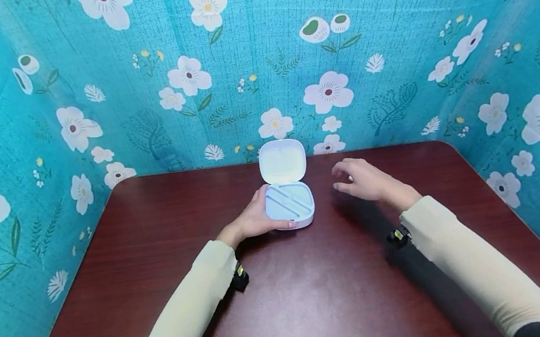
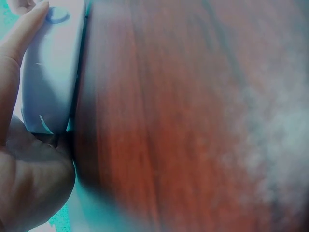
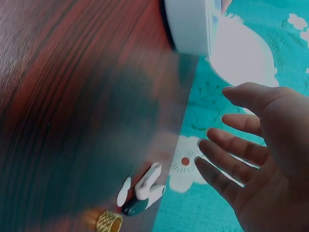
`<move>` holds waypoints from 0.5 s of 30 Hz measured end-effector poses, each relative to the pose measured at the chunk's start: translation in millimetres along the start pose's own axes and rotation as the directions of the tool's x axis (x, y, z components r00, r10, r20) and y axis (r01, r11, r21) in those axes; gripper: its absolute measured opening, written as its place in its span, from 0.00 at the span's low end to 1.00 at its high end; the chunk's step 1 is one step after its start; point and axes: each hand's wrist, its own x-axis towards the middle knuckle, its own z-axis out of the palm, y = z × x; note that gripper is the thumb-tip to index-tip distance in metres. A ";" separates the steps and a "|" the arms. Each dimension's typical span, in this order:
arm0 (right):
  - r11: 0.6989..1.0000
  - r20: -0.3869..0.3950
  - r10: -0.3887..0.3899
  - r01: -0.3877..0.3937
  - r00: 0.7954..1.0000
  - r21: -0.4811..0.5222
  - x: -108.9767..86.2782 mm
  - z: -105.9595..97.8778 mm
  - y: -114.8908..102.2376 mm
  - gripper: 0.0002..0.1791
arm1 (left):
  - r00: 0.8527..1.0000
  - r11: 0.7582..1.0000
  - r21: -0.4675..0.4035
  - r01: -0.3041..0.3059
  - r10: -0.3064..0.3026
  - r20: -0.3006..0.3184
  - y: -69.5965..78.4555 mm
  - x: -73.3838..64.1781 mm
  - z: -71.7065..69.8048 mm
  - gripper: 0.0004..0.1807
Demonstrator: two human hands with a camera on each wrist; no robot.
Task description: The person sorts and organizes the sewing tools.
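A small pale lavender-white case (image 1: 289, 204) sits on the table, its hinged lid (image 1: 282, 161) raised at the back. Slanting bluish dividers cross its inside. My left hand (image 1: 256, 215) grips the case from its left side, the thumb along the front wall. The left wrist view shows that thumb (image 2: 24, 34) lying over the case's front wall (image 2: 53, 72), close to a round tab. To the right of the case, apart from it, my right hand (image 1: 365, 179) hovers over the table with loosely bent fingers and holds nothing, also seen in the right wrist view.
In the right wrist view, a gold ring-shaped piece (image 3: 109, 222), a white and dark green piece (image 3: 145, 191) and a small white piece (image 3: 124, 192) lie on the table. The dark red wooden table (image 1: 333, 289) ends at a teal flowered curtain (image 1: 244, 77).
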 end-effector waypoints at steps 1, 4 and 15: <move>1.000 -0.004 0.009 -0.009 1.000 -0.003 -0.6 -0.2 2.1 0.17 | 1.000 1.000 0.000 -0.003 0.003 -0.001 -0.4 0.2 0.1 0.68; 0.999 -0.021 0.032 -0.032 0.999 -0.017 -2.6 -1.1 8.2 0.18 | 1.000 1.000 -0.001 -0.006 0.006 0.000 -1.1 1.0 0.3 0.68; 0.982 -0.074 0.177 -0.181 0.981 -0.050 -6.0 -2.0 33.5 0.24 | 1.000 1.000 -0.014 0.013 -0.013 0.005 -5.2 3.0 2.3 0.69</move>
